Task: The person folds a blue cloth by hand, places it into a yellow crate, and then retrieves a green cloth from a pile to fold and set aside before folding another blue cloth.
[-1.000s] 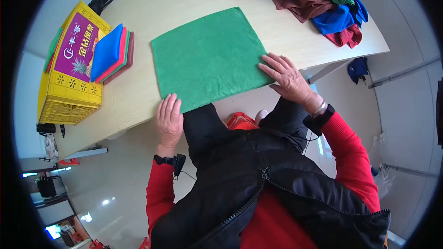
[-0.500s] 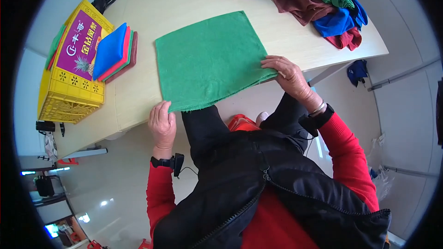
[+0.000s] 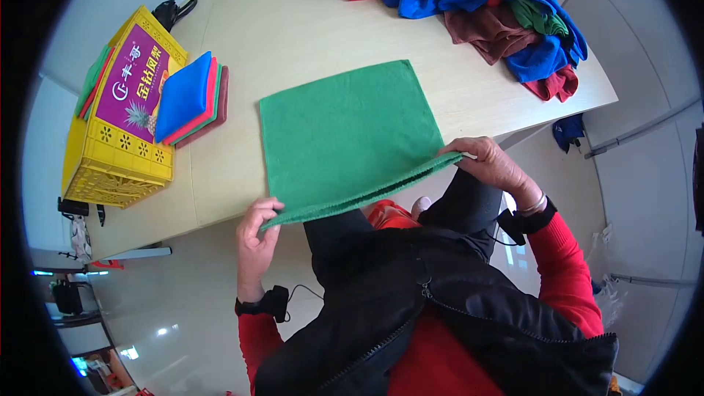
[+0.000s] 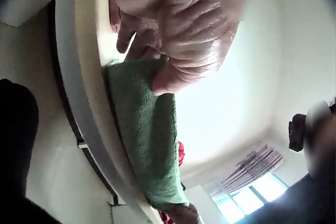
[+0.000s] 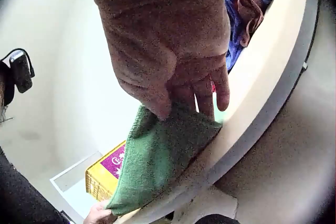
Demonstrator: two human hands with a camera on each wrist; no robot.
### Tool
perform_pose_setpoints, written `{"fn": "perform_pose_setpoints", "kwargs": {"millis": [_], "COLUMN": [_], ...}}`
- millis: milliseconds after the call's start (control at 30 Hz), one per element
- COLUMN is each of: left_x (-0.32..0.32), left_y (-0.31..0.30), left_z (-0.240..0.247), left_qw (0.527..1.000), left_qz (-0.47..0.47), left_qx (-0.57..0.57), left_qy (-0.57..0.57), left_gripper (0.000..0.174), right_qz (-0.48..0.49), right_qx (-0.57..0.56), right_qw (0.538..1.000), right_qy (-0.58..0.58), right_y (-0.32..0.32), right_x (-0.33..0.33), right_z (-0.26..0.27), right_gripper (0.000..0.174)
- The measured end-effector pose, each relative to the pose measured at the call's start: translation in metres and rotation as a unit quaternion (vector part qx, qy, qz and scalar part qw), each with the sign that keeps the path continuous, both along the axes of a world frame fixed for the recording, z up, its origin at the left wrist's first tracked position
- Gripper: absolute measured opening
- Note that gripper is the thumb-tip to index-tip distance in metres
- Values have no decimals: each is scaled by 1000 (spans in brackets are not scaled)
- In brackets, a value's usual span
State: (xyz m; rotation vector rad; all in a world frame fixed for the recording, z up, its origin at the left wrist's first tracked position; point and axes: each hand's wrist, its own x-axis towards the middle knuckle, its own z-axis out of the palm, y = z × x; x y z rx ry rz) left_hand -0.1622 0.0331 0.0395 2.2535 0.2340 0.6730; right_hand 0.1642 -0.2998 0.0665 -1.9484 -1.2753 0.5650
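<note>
A green towel [image 3: 345, 132] lies on the table with its near edge lifted and hanging over the table's front edge. Along that near edge two layers stand slightly apart. My left hand [image 3: 257, 231] pinches the near left corner between thumb and fingers. At the near right corner, my right hand [image 3: 490, 163] pinches the towel the same way, thumb underneath toward me. In the left wrist view, the green towel [image 4: 144, 129] stretches from the thumb across to the other hand. The right wrist view shows the towel [image 5: 157, 155] sloping down from the fingers.
On the table's left stands a yellow crate [image 3: 125, 169] with a purple label. Folded towels [image 3: 183, 106] in blue, red, green and brown lean against it. A loose heap of blue, red, brown and green cloths [image 3: 469, 0] covers the back right. A black item [image 3: 172, 11] lies behind the crate.
Both hands went from lying flat on the towel's near corners to pinching them. The towel has slid toward me, its near edge now raised with the layers parted.
</note>
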Motion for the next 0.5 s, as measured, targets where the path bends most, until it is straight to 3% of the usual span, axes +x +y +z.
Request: {"fn": "perform_pose_setpoints", "kwargs": {"millis": [67, 100, 200, 267, 500], "left_x": [0, 4, 39, 76, 159], "left_y": [4, 8, 37, 68, 133], "left_z": [5, 7, 17, -5, -58], "left_qw": [994, 994, 961, 952, 969], "left_qz": [-18, -17, 143, 101, 155], "left_qx": [-106, -106, -215, -288, -192], "left_qy": [22, 21, 99, -28, -11], "left_gripper": [16, 16, 8, 11, 18], "right_qz": [-20, -28, -73, -95, -167], "right_qx": [-22, -33, -13, 9, -24], "right_qw": [996, 991, 979, 974, 960], "right_qy": [85, 128, 191, 206, 223], "right_y": [5, 9, 40, 70, 133], "right_x": [11, 17, 44, 69, 122], "right_z": [2, 4, 15, 7, -34], "right_gripper": [25, 23, 21, 19, 19]}}
